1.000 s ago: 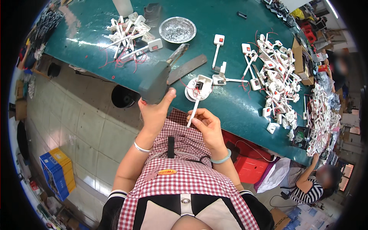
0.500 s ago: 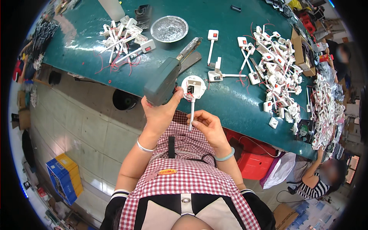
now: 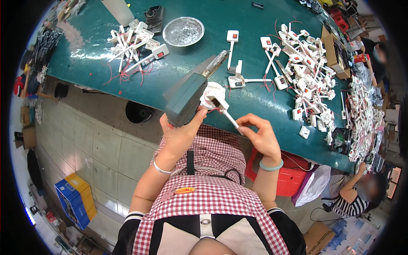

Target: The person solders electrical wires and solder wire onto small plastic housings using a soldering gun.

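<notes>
At the bench [image 3: 250,106], your left hand [image 3: 180,135] grips a dark green tool [image 3: 187,100]; your right hand [image 3: 263,135] pinches a white fitting's stem [image 3: 230,118].

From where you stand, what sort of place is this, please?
Likely a small assembly workshop: a green worktable, a heap of white switch pieces, and a gun-shaped tool in the left hand.

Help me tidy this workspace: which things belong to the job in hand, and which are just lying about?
Part of the job:
green tool, in the left hand
white part, its stem in the right hand
white disc at its head
likely, left pile and right pile of similar parts

Seemingly just lying about:
blue-yellow crate
red stool
white bag
</notes>
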